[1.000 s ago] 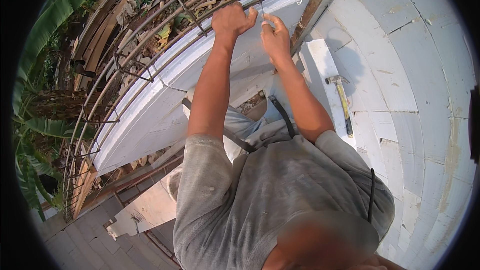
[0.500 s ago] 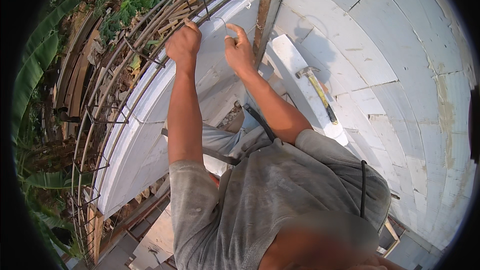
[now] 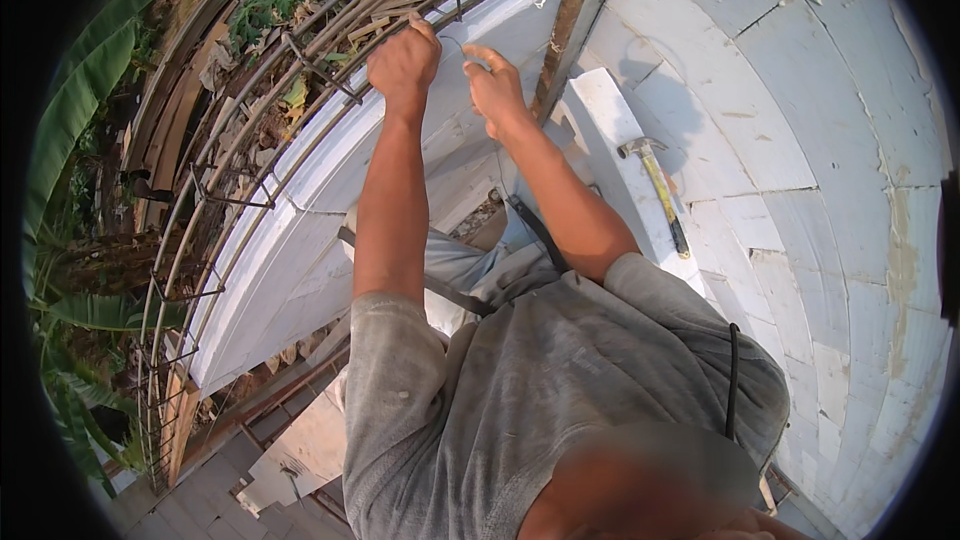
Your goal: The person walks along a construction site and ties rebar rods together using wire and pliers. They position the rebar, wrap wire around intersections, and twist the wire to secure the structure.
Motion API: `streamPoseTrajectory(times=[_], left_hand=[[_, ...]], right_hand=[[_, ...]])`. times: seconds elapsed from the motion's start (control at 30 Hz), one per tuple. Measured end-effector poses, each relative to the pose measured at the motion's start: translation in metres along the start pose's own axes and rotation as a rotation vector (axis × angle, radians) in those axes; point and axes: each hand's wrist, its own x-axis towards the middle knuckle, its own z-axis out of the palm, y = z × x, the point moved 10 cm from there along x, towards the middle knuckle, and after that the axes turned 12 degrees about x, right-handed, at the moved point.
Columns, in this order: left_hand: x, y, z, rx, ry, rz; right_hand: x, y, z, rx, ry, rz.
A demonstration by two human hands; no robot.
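I see the rebar cage (image 3: 300,110) running along the white wall's top edge, my left hand (image 3: 403,62) fisted around a bar, my right hand (image 3: 494,90) pinching thin wire (image 3: 455,40) beside it, a hammer (image 3: 655,190) lying nearby.

Both hands (image 3: 450,75) at rebar cage (image 3: 250,140)

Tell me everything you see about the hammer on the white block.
The hammer has a grey metal claw head and a long yellowish handle with a dark grip at the lower end. It lies flat on a white block, its head toward the rusty post. Nothing holds it; both hands are away from it, up at the rebar.
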Motion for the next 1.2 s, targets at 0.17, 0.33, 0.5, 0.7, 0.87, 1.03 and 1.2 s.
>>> streamPoseTrajectory(times=[0.17,0.33,0.5,0.7,0.87,1.03,1.2], left_hand=[[-0.001,-0.004,-0.002,-0.07,0.006,-0.03],[0.003,0.001,-0.008,-0.084,-0.094,0.012],[0.013,0.003,-0.008,-0.062,-0.154,0.109],[0.023,-0.032,0.014,0.029,-0.569,0.133],[-0.065,0.022,-0.111,-0.239,0.254,0.422],[-0.123,-0.09,-0.1,-0.545,0.416,0.014],[-0.101,-0.092,-0.098,0.008,0.429,0.307]], right_hand=[[0.006,0.019,0.022,0.21,-0.029,0.18],[0.006,0.016,0.025,0.206,-0.061,0.173],[-0.001,0.007,0.003,0.021,-0.024,0.044],[-0.012,0.015,0.02,-0.111,-0.216,0.12],[-0.014,0.019,0.026,-0.187,-0.164,-0.114],[-0.025,0.01,0.031,-0.308,-0.207,-0.123],[-0.036,0.019,0.053,-0.322,-0.289,-0.064]])
